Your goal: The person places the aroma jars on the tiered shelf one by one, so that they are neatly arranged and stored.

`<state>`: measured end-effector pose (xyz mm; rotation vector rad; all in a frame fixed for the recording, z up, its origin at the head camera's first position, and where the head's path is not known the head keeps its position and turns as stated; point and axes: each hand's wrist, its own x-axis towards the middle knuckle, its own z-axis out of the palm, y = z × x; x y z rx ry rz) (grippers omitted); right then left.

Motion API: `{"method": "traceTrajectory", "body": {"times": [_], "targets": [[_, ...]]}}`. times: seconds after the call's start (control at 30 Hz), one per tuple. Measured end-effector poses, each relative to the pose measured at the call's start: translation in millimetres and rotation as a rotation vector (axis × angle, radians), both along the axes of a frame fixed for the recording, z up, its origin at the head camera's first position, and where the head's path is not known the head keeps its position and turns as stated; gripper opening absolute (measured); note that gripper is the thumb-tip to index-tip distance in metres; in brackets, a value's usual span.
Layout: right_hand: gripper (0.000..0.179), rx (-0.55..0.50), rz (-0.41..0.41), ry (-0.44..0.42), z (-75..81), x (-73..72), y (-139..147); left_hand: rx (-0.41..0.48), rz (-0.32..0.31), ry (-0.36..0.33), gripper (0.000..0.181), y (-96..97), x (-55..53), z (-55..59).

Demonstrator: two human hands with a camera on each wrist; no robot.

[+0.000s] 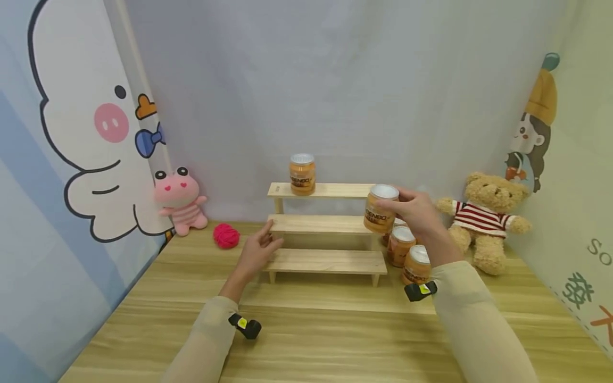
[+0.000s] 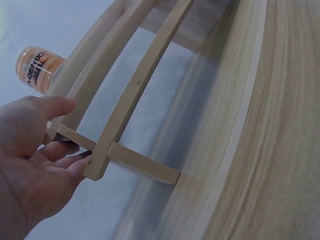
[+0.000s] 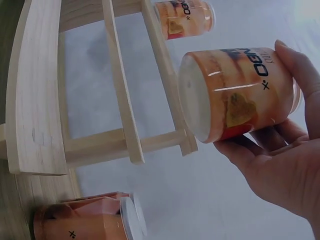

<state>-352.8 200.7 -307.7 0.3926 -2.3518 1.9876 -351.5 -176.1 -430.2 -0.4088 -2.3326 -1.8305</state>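
Observation:
A three-tier wooden step shelf (image 1: 330,260) stands on the table. My left hand (image 1: 257,250) holds its left end at the middle tier; in the left wrist view the thumb lies over the board and the fingers curl beneath. Off the shelf's right end, my right hand (image 1: 419,213) grips an orange-labelled jar (image 1: 378,215) with a pale lid, upright in the head view. A matching jar (image 1: 303,175) sits on the top tier toward the left. More such jars (image 1: 401,246) stand on the table by the shelf's right end, partly behind my right hand and the held jar.
To the left are a pink plush frog (image 1: 181,199) and a ball of bright pink yarn (image 1: 226,235). A teddy bear (image 1: 488,218) in a striped sweater sits at the right, near my right forearm. A grey curtain (image 1: 335,90) hangs behind the shelf.

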Motion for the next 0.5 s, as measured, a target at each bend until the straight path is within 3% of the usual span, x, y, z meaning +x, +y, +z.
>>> {"method": "traceTrajectory", "body": {"times": [0.13, 0.33, 0.5], "targets": [[0.066, -0.036, -0.022, 0.013, 1.1, -14.2, -14.1, -0.008, 0.000, 0.005, 0.070, 0.7, -1.4, 1.4], [0.066, -0.083, -0.004, 0.017, 3.4, -32.0, -40.0, -0.021, 0.049, -0.025, 0.075, -5.9, 3.2, -0.2], [0.069, -0.106, -0.043, 0.019, 16.2, -47.6, -50.5, -0.005, 0.003, -0.019, 0.079, -1.5, 2.9, 2.6]]}}
